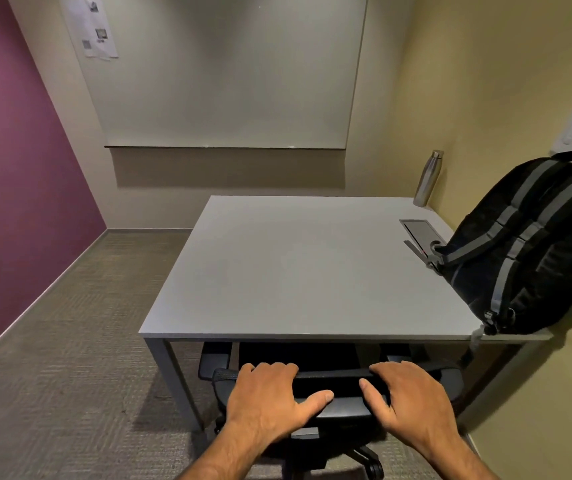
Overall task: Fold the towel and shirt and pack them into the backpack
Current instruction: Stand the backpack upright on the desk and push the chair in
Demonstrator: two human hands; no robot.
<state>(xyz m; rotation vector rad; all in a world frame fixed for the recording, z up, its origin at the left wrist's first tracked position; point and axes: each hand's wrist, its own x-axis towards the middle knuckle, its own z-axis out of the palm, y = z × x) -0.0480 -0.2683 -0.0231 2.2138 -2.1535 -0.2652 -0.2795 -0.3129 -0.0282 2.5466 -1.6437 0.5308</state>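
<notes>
Both hands, left and right, gripping chair back top, fingers curled over. Backpack on table, right edge.

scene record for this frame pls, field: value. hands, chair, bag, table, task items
left hand: fingers curled over chair back
right hand: fingers curled over chair back
chair: black, tucked under table
backpack: black with grey straps, on table's right side, leaning on wall
table: grey
bottle: steel, upright, far right corner
towel, shirt: not in view
</notes>
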